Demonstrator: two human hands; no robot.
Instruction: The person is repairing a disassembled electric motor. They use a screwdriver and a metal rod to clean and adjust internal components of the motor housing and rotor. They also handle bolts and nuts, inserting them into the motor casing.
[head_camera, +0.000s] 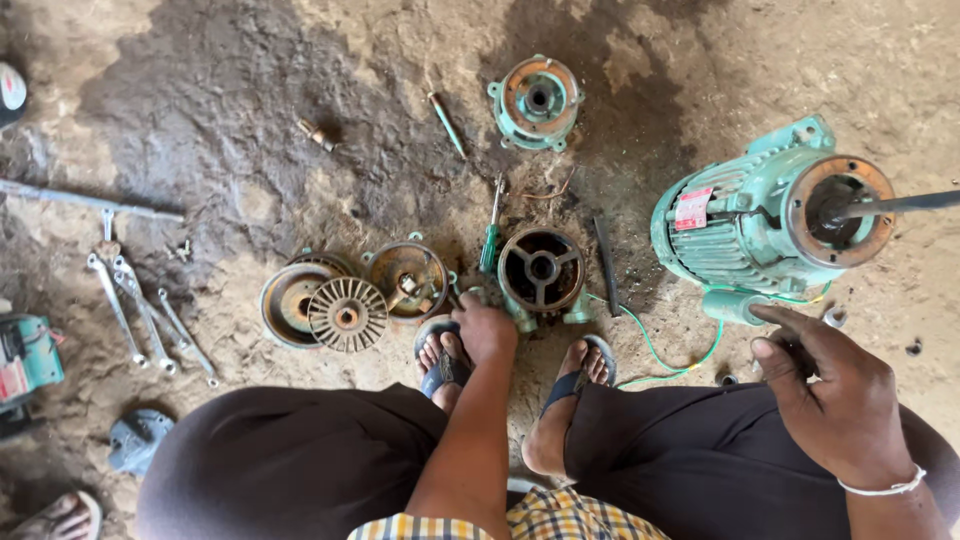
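My left hand (484, 330) rests on the near rim of a round housing (541, 270) lying on the dirt floor (230, 120) between my feet; fingers curl over its edge, though I cannot tell whether they clamp it. The housing is rusty inside, with spokes around a central hub and green lugs outside. My right hand (830, 385) hovers, fingers loosely spread, just beside the green motor body (745, 225) lying on its side.
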